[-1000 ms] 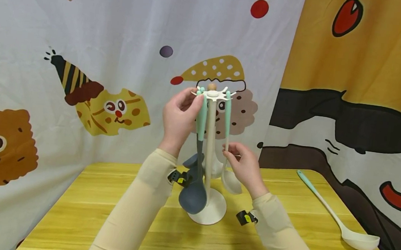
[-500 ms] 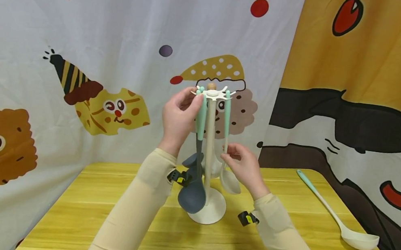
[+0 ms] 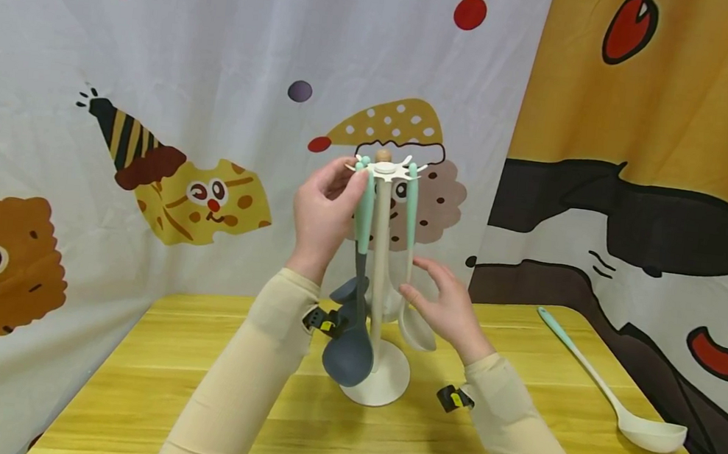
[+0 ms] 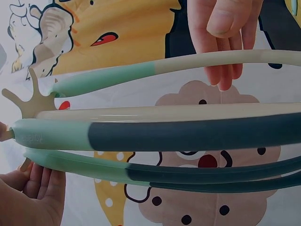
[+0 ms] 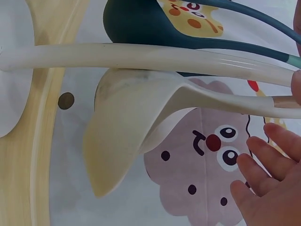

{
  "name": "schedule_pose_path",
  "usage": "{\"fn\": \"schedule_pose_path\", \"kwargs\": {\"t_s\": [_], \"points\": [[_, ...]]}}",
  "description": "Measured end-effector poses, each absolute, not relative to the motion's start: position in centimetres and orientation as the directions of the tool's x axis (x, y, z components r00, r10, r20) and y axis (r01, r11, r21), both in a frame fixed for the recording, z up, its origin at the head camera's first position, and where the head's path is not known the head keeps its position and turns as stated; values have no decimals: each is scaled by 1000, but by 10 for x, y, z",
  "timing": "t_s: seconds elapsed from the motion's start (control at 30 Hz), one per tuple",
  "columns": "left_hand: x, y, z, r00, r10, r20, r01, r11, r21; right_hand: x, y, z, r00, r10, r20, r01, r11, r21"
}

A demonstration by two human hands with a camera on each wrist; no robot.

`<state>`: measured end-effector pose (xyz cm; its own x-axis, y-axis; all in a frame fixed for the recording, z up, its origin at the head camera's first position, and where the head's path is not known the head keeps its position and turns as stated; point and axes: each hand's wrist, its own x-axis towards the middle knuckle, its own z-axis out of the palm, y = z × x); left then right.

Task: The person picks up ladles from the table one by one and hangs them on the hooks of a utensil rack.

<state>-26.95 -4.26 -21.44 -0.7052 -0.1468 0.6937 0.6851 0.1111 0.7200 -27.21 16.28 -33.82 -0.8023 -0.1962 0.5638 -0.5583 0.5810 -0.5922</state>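
A white utensil rack (image 3: 378,273) with a round base and a ring of hooks stands on the table. At its top my left hand (image 3: 324,215) pinches one hook arm, beside the mint handles of dark blue utensils. Among these, a dark blue ladle (image 3: 348,358) hangs at the front. On the right side hangs a white ladle (image 3: 420,330) with a mint handle. My right hand (image 3: 445,306) is at its shaft, fingers loosely extended. Spread fingers (image 5: 268,160) show below the shaft in the right wrist view, with the thumb right at it.
Another white ladle (image 3: 649,433) with a mint handle lies on the wooden table (image 3: 188,379) at the right. A second pale utensil (image 3: 389,300) hangs behind the pole. Behind the table hangs a printed cloth (image 3: 222,57).
My right hand loosens from the white ladle's shaft, its fingers opening and straightening as it shifts slightly down. My left hand keeps its place at the rack's top.
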Motion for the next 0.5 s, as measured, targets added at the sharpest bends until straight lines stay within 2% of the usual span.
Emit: {"fn": "schedule_pose_path", "kwargs": {"t_s": [0.5], "points": [[-270, -42, -216, -699, -152, 699, 690, 115, 714, -272, 175, -347, -772, -320, 549, -616, 593, -519]]}}
